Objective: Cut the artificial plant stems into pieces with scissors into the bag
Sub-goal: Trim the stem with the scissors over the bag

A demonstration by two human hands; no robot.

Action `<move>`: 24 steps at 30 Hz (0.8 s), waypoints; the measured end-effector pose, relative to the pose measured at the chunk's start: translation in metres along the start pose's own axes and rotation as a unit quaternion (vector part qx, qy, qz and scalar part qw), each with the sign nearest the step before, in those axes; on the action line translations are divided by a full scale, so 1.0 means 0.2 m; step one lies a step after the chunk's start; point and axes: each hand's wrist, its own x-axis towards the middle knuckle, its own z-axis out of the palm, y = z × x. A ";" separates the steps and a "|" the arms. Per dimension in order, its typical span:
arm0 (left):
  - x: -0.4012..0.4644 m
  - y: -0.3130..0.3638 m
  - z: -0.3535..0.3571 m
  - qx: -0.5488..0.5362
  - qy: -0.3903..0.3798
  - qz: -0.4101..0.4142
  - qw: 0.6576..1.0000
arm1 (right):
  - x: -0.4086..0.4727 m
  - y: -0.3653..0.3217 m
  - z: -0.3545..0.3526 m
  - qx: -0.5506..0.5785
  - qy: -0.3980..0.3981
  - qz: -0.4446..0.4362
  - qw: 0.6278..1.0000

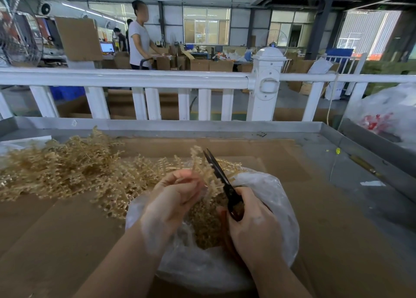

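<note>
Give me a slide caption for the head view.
Left hand holds a gold stem; right hand works scissors over the bag.

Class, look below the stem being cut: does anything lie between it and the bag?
Nothing visible does. The stem, held by the left hand, hangs directly over the open bag, scissors beside it.

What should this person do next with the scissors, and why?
Probably close the scissors on the sprig. The right hand holds them with the blades up against it, the left hand pinches its stem, and both are above the open bag, so cut pieces should drop in.
</note>
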 end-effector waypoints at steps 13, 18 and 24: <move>-0.02 0.00 0.03 0.121 0.040 -0.004 0.992 | 0.00 0.00 0.01 -0.003 0.007 -0.007 1.000; -0.06 0.00 0.06 0.130 -0.015 -0.047 0.990 | -0.01 0.01 0.01 0.004 -0.009 -0.023 1.000; -0.05 -0.04 0.04 0.141 0.011 -0.014 0.990 | -0.01 0.02 0.02 0.023 -0.002 -0.032 0.999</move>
